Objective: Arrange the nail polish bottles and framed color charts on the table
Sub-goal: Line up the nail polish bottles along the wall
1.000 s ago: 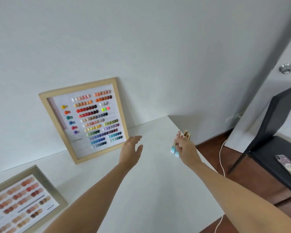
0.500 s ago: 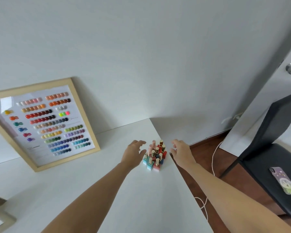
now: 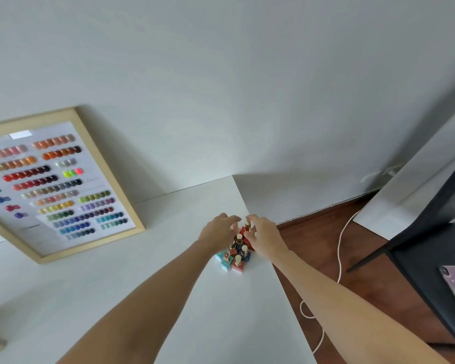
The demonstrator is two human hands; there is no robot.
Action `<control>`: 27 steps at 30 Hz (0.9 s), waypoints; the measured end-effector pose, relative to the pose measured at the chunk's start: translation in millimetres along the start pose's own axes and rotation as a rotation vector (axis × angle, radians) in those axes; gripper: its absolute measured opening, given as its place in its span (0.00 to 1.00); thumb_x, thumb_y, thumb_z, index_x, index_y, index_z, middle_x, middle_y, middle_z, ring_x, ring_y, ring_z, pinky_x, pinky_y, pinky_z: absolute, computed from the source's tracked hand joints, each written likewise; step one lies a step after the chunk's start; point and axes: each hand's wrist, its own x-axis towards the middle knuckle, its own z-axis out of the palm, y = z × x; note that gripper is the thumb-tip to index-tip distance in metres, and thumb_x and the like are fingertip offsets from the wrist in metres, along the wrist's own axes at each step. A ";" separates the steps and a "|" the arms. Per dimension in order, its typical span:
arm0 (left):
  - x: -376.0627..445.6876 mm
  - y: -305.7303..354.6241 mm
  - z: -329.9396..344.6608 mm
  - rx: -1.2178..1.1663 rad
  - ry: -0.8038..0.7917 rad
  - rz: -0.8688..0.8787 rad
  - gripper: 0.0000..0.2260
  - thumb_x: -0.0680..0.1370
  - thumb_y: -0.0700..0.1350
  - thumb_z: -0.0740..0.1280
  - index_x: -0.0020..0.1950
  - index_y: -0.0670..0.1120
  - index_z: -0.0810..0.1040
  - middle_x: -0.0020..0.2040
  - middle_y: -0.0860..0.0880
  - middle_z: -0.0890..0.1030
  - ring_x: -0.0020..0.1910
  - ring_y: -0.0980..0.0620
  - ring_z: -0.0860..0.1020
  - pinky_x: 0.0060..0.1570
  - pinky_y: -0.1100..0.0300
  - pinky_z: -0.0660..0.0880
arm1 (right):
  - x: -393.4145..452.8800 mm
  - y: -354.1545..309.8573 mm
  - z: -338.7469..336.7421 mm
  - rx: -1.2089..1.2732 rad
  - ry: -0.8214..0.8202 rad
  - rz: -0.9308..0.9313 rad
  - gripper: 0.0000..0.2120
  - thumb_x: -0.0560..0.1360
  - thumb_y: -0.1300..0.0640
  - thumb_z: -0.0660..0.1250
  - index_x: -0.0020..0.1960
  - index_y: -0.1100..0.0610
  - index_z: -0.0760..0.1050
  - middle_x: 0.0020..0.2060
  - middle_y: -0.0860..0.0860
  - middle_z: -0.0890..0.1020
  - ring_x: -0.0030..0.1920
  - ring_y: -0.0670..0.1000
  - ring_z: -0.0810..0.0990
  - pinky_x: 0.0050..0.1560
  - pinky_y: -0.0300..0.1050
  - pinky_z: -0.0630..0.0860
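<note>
At left, a wood-framed color chart [image 3: 55, 183] leans against the wall, rows of glossy swatches behind glass. Centre frame, the left hand [image 3: 217, 232] and right hand [image 3: 264, 236] curl half-open around a tight cluster of nail polish bottles [image 3: 235, 254] — square bodies, gold caps — near the smooth white table's [image 3: 168, 298] right edge; firm grip unclear.

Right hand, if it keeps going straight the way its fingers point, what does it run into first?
Probably the far bottles of the nail polish cluster. The right hand curls leftward around that group, toward the left hand on the other side. Whether it already touches a gold cap is unclear.
</note>
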 end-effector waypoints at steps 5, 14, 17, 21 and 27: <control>9.7 2.6 4.2 0.030 0.025 -0.038 0.12 0.81 0.45 0.57 0.62 0.51 0.75 0.54 0.46 0.78 0.48 0.45 0.78 0.43 0.57 0.74 | 9.3 -1.0 0.1 -0.038 0.071 -0.013 0.12 0.77 0.57 0.64 0.60 0.55 0.74 0.49 0.56 0.80 0.50 0.54 0.80 0.51 0.48 0.80; 24.4 -8.5 -7.2 0.097 -0.035 -0.051 0.09 0.80 0.37 0.59 0.57 0.40 0.76 0.50 0.42 0.81 0.46 0.44 0.81 0.46 0.54 0.80 | 32.0 -1.4 -0.9 -0.094 0.022 -0.052 0.08 0.77 0.60 0.66 0.54 0.61 0.77 0.47 0.57 0.81 0.47 0.54 0.80 0.49 0.45 0.80; 30.9 -20.4 -17.3 0.111 -0.019 -0.041 0.09 0.80 0.38 0.63 0.58 0.40 0.77 0.51 0.42 0.81 0.47 0.45 0.81 0.45 0.56 0.80 | 46.8 -4.3 -4.7 -0.076 0.015 -0.065 0.08 0.76 0.62 0.66 0.54 0.62 0.78 0.47 0.57 0.81 0.46 0.54 0.81 0.47 0.41 0.79; 42.7 -34.3 -38.9 0.089 0.037 -0.079 0.09 0.80 0.37 0.62 0.59 0.40 0.76 0.53 0.42 0.80 0.48 0.43 0.80 0.45 0.54 0.78 | 76.5 -15.7 -8.5 -0.052 0.039 -0.067 0.10 0.76 0.60 0.67 0.56 0.61 0.78 0.50 0.57 0.82 0.48 0.53 0.81 0.48 0.35 0.74; 70.7 -55.8 -67.3 -0.030 0.090 -0.189 0.07 0.76 0.32 0.58 0.49 0.36 0.74 0.51 0.40 0.81 0.48 0.37 0.79 0.46 0.46 0.77 | 126.9 -34.4 -8.2 0.001 0.059 -0.080 0.08 0.76 0.65 0.65 0.54 0.63 0.79 0.49 0.59 0.81 0.49 0.57 0.80 0.49 0.47 0.78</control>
